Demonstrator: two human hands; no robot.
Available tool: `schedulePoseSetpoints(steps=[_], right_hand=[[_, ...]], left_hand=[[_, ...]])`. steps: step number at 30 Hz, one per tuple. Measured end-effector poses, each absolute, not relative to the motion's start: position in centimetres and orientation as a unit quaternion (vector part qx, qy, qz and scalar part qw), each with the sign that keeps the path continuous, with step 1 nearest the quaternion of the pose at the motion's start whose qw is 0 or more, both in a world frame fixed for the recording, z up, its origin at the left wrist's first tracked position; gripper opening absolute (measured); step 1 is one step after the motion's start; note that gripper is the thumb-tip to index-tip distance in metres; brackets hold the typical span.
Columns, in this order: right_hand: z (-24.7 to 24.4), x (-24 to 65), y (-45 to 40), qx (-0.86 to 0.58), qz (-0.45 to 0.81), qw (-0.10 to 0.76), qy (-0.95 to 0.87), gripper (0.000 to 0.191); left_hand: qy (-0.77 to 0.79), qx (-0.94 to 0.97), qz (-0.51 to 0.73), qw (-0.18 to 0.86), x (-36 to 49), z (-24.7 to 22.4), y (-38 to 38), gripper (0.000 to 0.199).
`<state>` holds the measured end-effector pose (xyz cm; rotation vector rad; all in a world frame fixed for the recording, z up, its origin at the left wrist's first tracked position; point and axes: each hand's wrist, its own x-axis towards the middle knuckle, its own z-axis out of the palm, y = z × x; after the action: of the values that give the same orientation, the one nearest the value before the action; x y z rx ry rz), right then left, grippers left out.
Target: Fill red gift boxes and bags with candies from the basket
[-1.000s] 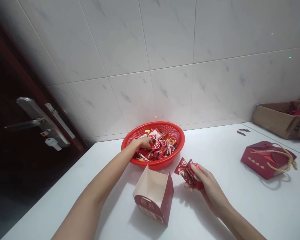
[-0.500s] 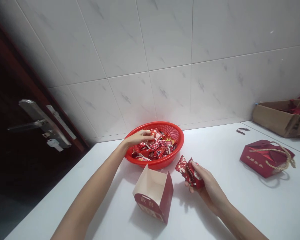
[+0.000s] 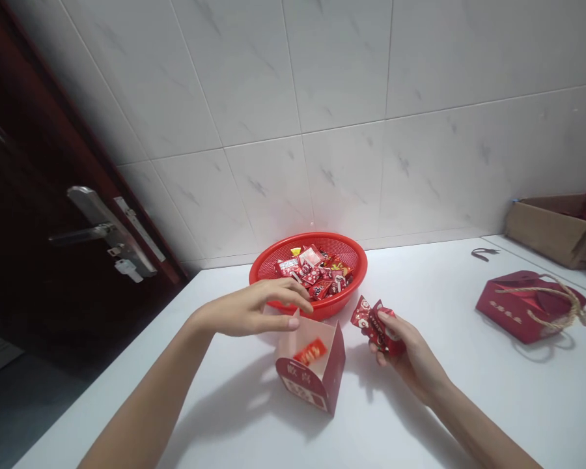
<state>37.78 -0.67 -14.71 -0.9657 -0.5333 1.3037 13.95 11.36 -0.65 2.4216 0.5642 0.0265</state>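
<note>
My left hand (image 3: 258, 306) hovers over the open gift box (image 3: 334, 378), fingers apart and nothing between them. Inside that dark red and cream box, a red wrapped candy (image 3: 310, 352) shows, slightly blurred. To the box's right, my right hand (image 3: 410, 355) is closed around red wrapped candies (image 3: 378, 329) with flower prints; how many is hidden by the fingers. Behind the box stands a red plastic basket (image 3: 359, 260), holding a heap of wrapped candies (image 3: 317, 273), mostly red and pink.
A closed dark red gift box (image 3: 505, 312) with rope handles lies on the right of the white table (image 3: 449, 280). Beyond it are a short brown cord (image 3: 483, 254) and a cardboard box (image 3: 547, 228). A tiled wall rises behind; a dark door (image 3: 43, 215) is at left.
My left hand has come out of the basket toward me, over the gift box, and let go of a red candy, which is now inside. My right hand keeps its hold.
</note>
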Motion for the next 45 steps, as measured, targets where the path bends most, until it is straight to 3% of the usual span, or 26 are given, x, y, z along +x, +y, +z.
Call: schedulePoseSetpoints(steps=[5, 10, 14, 17, 21, 24, 27, 36, 41, 45], right_hand=[[-14.2, 38.1, -0.6, -0.406, 0.55, 0.671, -0.287, 0.03], [-10.9, 37.0, -0.6, -0.403, 0.506, 0.637, -0.419, 0.029], [-6.9, 35.2, -0.3, -0.414, 0.471, 0.555, -0.546, 0.028], [-4.7, 33.9, 0.1, -0.424, 0.434, 0.452, -0.654, 0.017], [-3.7, 32.9, 0.5, -0.46, 0.328, 0.316, -0.762, 0.01], [-3.7, 32.5, 0.7, -0.486, 0.298, 0.26, -0.78, 0.012], [-3.8, 32.3, 0.8, -0.51, 0.281, 0.257, -0.771, 0.012], [-4.8, 33.2, 0.1, -0.534, 0.213, 0.25, -0.779, 0.018], [-5.8, 34.9, -1.3, -0.5, 0.237, 0.289, -0.781, 0.033], [-7.0, 35.8, -2.4, -0.475, 0.238, 0.337, -0.777, 0.03]], left_hand=[[0.319, 0.92, 0.026, 0.223, 12.2, -2.7, 9.0, 0.032], [0.387, 0.891, 0.028, 0.237, 12.2, -4.2, 6.9, 0.041], [0.38, 0.88, 0.037, 0.281, 12.6, -4.4, 6.5, 0.04], [0.346, 0.885, 0.046, 0.308, 12.3, -4.2, 6.6, 0.031], [0.317, 0.89, 0.027, 0.327, 11.6, -4.1, 7.0, 0.042], [0.318, 0.894, 0.017, 0.317, 11.5, -4.5, 7.3, 0.055], [0.341, 0.892, 0.012, 0.297, 11.4, -4.9, 7.5, 0.068], [0.376, 0.885, -0.015, 0.275, 11.2, -4.6, 6.7, 0.079], [0.349, 0.891, 0.0, 0.289, 11.1, -4.7, 6.9, 0.073], [0.329, 0.892, 0.009, 0.31, 11.1, -4.9, 7.3, 0.067]])
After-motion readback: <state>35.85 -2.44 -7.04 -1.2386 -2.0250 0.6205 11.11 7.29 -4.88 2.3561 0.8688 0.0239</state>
